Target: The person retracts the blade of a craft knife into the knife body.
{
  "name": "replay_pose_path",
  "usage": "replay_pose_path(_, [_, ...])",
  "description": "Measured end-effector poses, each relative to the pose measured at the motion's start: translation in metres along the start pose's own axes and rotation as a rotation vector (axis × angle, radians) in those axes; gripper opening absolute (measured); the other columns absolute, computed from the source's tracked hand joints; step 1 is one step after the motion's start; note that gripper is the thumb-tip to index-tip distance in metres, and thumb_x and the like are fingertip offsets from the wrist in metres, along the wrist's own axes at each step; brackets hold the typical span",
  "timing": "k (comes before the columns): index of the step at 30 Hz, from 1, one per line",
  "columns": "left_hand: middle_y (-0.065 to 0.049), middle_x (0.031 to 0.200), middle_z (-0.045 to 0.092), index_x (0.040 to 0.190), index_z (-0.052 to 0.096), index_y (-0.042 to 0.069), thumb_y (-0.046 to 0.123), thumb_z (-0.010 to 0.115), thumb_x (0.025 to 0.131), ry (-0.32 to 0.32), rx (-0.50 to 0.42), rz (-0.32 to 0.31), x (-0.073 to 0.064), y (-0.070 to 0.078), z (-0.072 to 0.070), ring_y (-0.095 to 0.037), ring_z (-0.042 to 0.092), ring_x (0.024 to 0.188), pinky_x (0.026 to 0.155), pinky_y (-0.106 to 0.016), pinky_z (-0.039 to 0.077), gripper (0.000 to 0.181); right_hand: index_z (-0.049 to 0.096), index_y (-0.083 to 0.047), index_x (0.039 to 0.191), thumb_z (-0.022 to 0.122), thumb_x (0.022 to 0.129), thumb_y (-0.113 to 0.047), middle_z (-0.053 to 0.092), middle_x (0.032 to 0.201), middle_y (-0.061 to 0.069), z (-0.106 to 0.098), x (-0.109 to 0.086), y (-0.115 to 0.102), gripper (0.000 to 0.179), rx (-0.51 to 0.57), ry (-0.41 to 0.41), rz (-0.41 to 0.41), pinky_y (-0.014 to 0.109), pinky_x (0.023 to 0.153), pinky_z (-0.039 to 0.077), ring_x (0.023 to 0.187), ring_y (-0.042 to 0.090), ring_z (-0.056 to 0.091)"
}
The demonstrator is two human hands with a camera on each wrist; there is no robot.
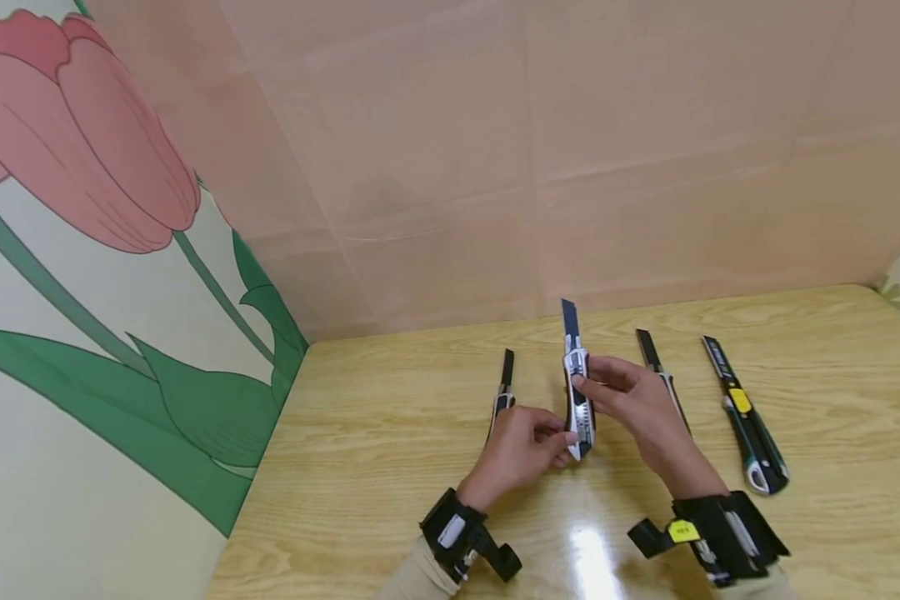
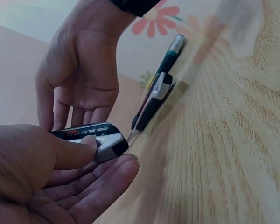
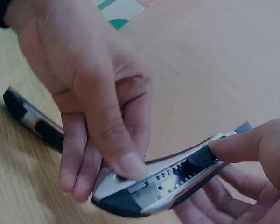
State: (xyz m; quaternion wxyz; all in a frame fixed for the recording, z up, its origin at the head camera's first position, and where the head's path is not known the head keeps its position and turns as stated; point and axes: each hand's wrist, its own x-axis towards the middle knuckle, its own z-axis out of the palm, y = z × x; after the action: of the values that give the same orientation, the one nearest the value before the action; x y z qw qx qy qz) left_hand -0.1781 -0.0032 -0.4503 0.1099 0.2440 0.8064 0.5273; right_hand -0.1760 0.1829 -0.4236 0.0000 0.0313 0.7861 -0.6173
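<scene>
Silver-and-black utility knife with orange edging (image 1: 578, 404): held between both hands above the pale yellow wood-grain tabletop (image 1: 360, 408); dark blade extended, pointing away from the person
Left hand (image 1: 521, 448): nearly closed at the handle's butt end; thumb on top, fingers beneath, pinching it
Right hand (image 1: 637, 400): nearly closed, gripping the handle toward its blade end; thumb on the upper face, fingers behind
Left of the hands: slim black-and-silver cutter (image 1: 503, 403), its dark blade out; partly hidden by the left hand
Right of the hands: black-and-silver cutter with orange trim (image 1: 667, 381), partly covered by the right hand; farther out, dark green-and-black cutter with yellow slider (image 1: 752, 437)
Backdrop: creased pinkish-beige sheet (image 1: 435, 167); beside it, painted pink tulip (image 1: 82, 137)
</scene>
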Motion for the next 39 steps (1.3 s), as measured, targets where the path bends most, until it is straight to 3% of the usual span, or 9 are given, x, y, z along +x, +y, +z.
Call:
replay_pose_path(6, [0.002, 0.084, 0.072, 0.099, 0.071, 0.006, 0.013, 0.068, 0.090, -0.024, -0.024, -0.017, -0.0005, -0.0011, -0.0008, -0.007, 0.068, 0.067, 0.057, -0.021, 0.056, 0.012, 0.054, -0.007, 0.135, 0.066, 0.088, -0.047, 0.057, 0.123, 0.016, 0.0018, -0.0023, -0.0043, 0.062, -0.008, 0.014, 0.009, 0.029, 0.076, 0.057, 0.098, 0.018, 0.061])
replay_pose_path(11, [0.004, 0.092, 0.072, 0.101, 0.071, 0.008, 0.014, 0.071, 0.088, 0.026, -0.003, 0.015, 0.0020, -0.0026, -0.0017, -0.003, 0.066, 0.074, 0.061, -0.017, 0.055, 0.014, 0.054, -0.006, 0.135, 0.067, 0.088, -0.043, 0.056, 0.123, 0.017, 0.0026, -0.0038, -0.0062, 0.061, 0.041, 0.049, 0.001, 0.030, 0.077, 0.057, 0.096, 0.015, 0.062])
replay_pose_path(19, [-0.001, 0.092, 0.072, 0.100, 0.071, 0.005, 0.010, 0.074, 0.084, 0.071, -0.066, 0.019, 0.0054, -0.0043, 0.0008, -0.005, 0.067, 0.074, 0.063, -0.019, 0.056, 0.017, 0.055, -0.006, 0.134, 0.069, 0.086, -0.042, 0.054, 0.125, 0.017, 0.0007, -0.0027, -0.0048, 0.062, 0.065, 0.069, 0.011, 0.029, 0.077, 0.057, 0.093, 0.009, 0.063])
replay_pose_path(25, [-0.004, 0.092, 0.072, 0.100, 0.071, 0.003, 0.008, 0.074, 0.083, 0.074, -0.084, 0.012, 0.0048, -0.0033, 0.0014, -0.008, 0.068, 0.072, 0.061, -0.021, 0.056, 0.018, 0.056, -0.003, 0.132, 0.070, 0.087, -0.037, 0.053, 0.122, 0.018, 0.0014, -0.0023, -0.0024, 0.058, 0.092, 0.056, -0.044, 0.031, 0.077, 0.057, 0.094, 0.011, 0.065])
replay_pose_path(39, [0.000, 0.088, 0.072, 0.097, 0.071, 0.005, 0.008, 0.074, 0.084, 0.070, -0.067, 0.010, 0.0041, -0.0022, -0.0027, -0.007, 0.067, 0.072, 0.063, -0.019, 0.056, 0.014, 0.059, -0.004, 0.128, 0.069, 0.090, -0.027, 0.056, 0.117, 0.017, 0.0064, -0.0013, -0.0012, 0.045, 0.013, 0.061, -0.140, 0.028, 0.074, 0.057, 0.093, 0.018, 0.066])
